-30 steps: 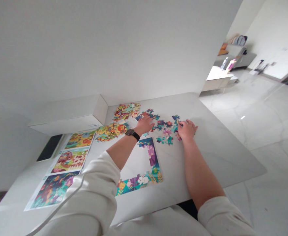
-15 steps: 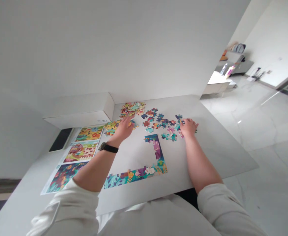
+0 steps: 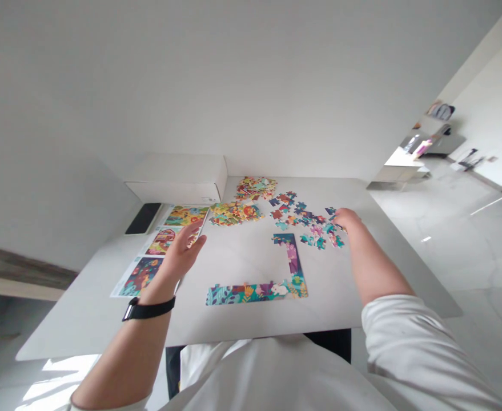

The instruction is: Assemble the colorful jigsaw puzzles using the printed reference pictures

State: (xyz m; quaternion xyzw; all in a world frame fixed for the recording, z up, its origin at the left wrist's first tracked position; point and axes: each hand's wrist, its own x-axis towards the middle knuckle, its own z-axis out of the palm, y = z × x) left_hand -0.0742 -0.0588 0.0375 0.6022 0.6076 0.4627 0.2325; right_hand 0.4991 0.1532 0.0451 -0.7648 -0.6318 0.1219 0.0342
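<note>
**Both hands at the puzzle**

L hand (image 3: 181,255) is open, fingers spread wide, holding nothing. It's lifted just over the desk (image 3: 242,251), partly in front of the picture sheets (image 3: 156,246), w/ a black watch (image 3: 148,309) on the wrist. R hand (image 3: 347,219) rests at the right edge of the loose blue pieces (image 3: 308,222); can't tell if it grips one. Btwn the hands lies the joined L-shaped border (image 3: 254,293). Further back: yellow piles (image 3: 236,211), white box (image 3: 177,177), phone (image 3: 143,218).
</note>
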